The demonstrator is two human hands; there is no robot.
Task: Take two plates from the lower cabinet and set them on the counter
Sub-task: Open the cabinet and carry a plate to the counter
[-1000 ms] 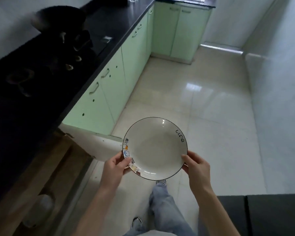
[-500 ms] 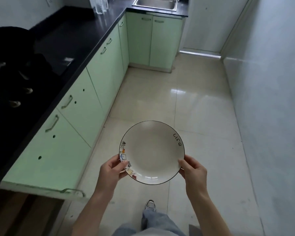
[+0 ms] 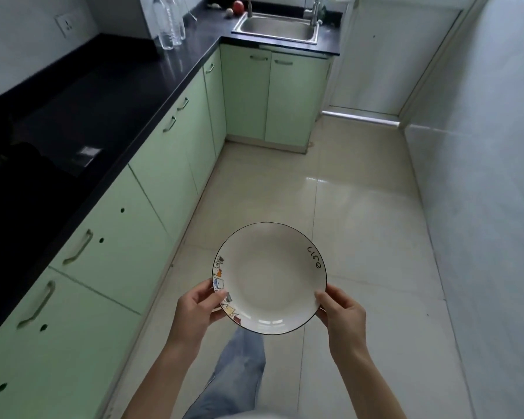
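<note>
A white plate (image 3: 270, 276) with a thin black rim, small cartoon pictures on its left edge and the word "life" on its right is held level over the floor, in front of me. My left hand (image 3: 198, 306) grips its left edge, thumb on top. My right hand (image 3: 341, 309) grips its right edge the same way. The black counter (image 3: 103, 95) runs along my left, above pale green lower cabinets (image 3: 152, 182) whose doors are closed in view. Only one plate is visible.
A steel sink (image 3: 280, 27) sits in the far counter corner, with clear plastic bottles (image 3: 168, 22) and a red fruit (image 3: 238, 6) near it. A dark stove area (image 3: 0, 182) lies at the left edge. Glossy tiled floor (image 3: 360, 207) stretches ahead; a wall stands on the right.
The view has lifted and moved forward along the kitchen: the open cabinet at lower left is out of sight, and the sink has come into view. Both hands keep the plate.
</note>
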